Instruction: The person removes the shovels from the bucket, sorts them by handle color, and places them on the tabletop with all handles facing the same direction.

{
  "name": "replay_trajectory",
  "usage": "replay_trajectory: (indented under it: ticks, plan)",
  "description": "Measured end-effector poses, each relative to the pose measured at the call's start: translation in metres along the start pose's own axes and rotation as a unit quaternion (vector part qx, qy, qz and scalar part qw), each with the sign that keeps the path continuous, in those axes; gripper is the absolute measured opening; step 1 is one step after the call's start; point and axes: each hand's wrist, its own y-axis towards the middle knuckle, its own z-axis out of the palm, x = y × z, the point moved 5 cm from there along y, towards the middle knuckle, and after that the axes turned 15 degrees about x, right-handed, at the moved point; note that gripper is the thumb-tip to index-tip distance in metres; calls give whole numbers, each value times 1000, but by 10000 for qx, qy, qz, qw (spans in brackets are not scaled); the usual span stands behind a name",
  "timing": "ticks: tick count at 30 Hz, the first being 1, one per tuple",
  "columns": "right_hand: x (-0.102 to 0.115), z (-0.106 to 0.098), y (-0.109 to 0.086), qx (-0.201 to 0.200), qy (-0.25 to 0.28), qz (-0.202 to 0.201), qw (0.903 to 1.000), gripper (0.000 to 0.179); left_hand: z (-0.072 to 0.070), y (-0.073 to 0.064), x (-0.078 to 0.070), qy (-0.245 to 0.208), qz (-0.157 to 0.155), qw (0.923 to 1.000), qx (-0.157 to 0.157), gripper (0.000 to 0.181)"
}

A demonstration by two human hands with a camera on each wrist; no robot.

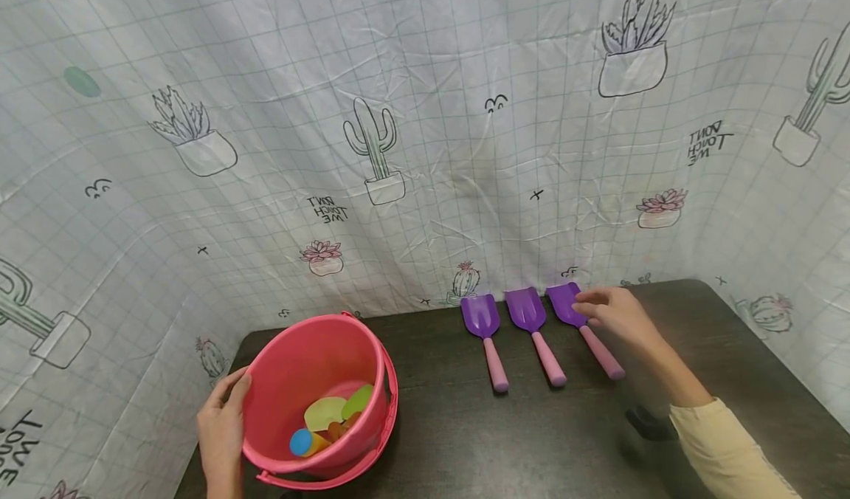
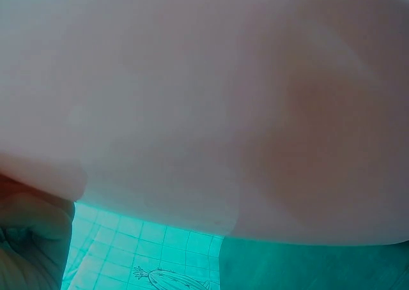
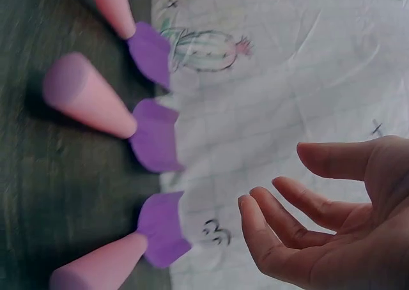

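Observation:
A pink toy bucket (image 1: 292,359) is tilted on the left of the table, its handle hanging along the near right side. My left hand (image 1: 224,425) grips its left rim; in the left wrist view the bucket wall (image 2: 160,111) fills most of the picture. Three toy shovels with purple blades and pink handles lie in a row: a left shovel (image 1: 481,316), a middle shovel (image 1: 526,309) and a right shovel (image 1: 600,353). Over the right shovel's blade hovers my right hand (image 1: 617,314), fingers loosely bent and holding nothing, thumb apart in the right wrist view.
Inside the bucket lie green pieces (image 1: 325,414), an orange piece (image 1: 335,431) and a blue-and-yellow piece (image 1: 304,442). A white curtain (image 1: 425,152) with cactus drawings hangs behind the dark table (image 1: 478,447). Some small black thing (image 1: 651,424) shows near my right sleeve.

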Motion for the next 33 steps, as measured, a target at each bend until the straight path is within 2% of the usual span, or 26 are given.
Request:
replay_trajectory:
  ticks: [8,18,25,33]
  plan:
    - [29,2,-4,-117,-220,-217,9995,44,0,2,-2,-26,-16,10000,51,58]
    - [63,9,-8,-188,-64,-584,9981,40,1,8,-5,18,-8,10000,41,56]
    - [81,14,-9,-9,116,-727,9973,41,2,3,-3,-78,-11,10000,-17,56]
    - [104,17,-15,13,95,-1036,9946,41,4,-3,-1,-86,3,9999,-65,56]
